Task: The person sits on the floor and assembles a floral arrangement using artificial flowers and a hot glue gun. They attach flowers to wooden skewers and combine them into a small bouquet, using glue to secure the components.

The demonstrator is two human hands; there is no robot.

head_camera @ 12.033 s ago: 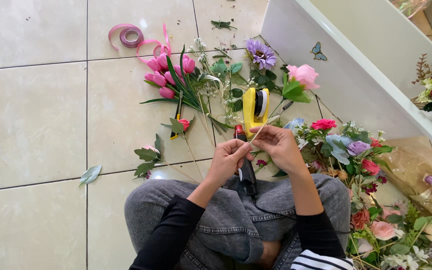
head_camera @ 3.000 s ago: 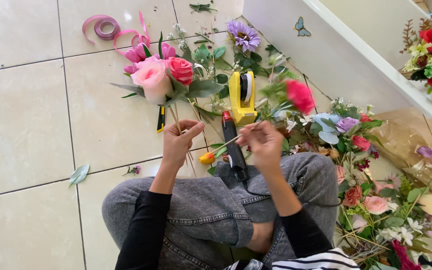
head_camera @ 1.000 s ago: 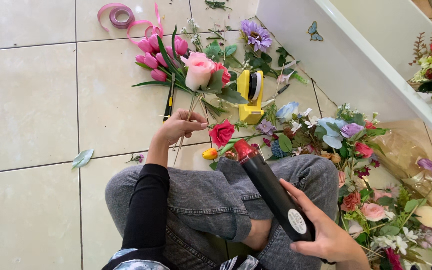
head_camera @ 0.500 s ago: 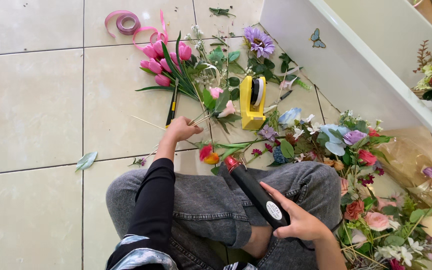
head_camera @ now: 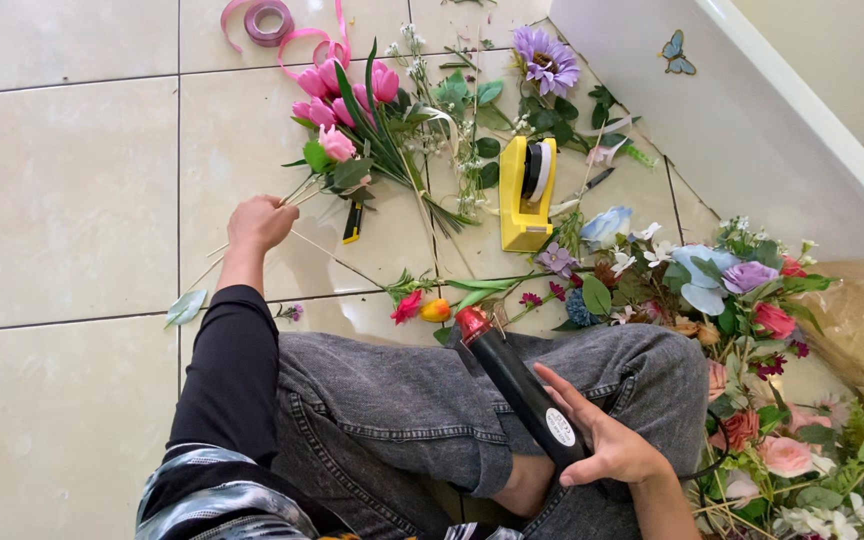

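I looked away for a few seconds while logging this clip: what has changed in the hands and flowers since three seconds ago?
The left hand lowered its pink flower bunch to the tiled floor, still gripping the stems. The right hand let go of the stems and took up the black glue gun, now over the lap. The yellow tape dispenser stayed put.

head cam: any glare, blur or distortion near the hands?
Head view: soft even light, faint sheen on the floor tiles; left hand and right hand on the black tool are sharp, no motion blur; tile joints bow slightly toward the edges.
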